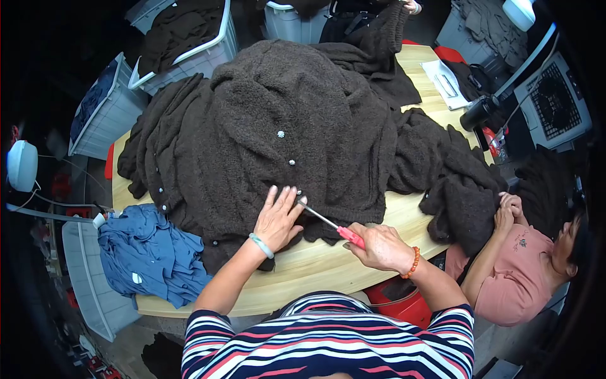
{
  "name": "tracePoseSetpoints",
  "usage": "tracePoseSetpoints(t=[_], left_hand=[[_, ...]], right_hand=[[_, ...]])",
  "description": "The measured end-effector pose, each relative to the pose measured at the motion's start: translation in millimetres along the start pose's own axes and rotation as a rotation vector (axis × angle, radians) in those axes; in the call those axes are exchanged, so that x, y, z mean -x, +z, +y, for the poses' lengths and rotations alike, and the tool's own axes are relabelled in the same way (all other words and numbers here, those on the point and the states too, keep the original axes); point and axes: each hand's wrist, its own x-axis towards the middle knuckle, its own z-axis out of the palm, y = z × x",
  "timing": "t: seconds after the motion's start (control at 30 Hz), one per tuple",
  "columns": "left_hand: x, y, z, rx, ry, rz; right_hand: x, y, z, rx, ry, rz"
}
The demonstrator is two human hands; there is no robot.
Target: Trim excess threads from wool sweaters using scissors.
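A dark brown knit cardigan [297, 95] lies heaped in front of me, with shiny round buttons [291, 162] down its front. My left hand [278, 221] rests flat on its lower edge, fingers stretched out, a pale bangle at the wrist. In my right hand [382, 246] is the red handle of a screwdriver-like tool [325, 220] with a long thin metal shaft. Its tip meets the knit just beside my left fingertips, close to a button there. The exact shape of the tip is too small to tell.
More brown knitwear [454, 170] spreads right, where a co-worker in pink [514, 271] handles it. Blue garments [148, 252] lie at the left of the wooden table [328, 265]. Crates [189, 69] stand behind. A black bottle [480, 112] and lamp [521, 12] are far right.
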Motion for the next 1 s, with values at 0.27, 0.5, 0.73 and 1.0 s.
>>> tracePoseSetpoints(t=[0.27, 0.5, 0.73, 1.0], left_hand=[[-93, -48, -49, -0.001, -0.260, 0.437], [-87, -11, -73, -0.138, -0.201, 0.363], [-77, -6, -70, -0.112, -0.185, 0.353], [-66, 1, -63, -0.162, -0.199, 0.283]], right_hand=[[-8, -19, -10, -0.041, 0.010, 0.270], [-50, -47, -20, 0.004, 0.032, 0.356], [-73, -44, -18, -0.010, -0.013, 0.272], [-33, -16, -9, 0.043, 0.006, 0.055]])
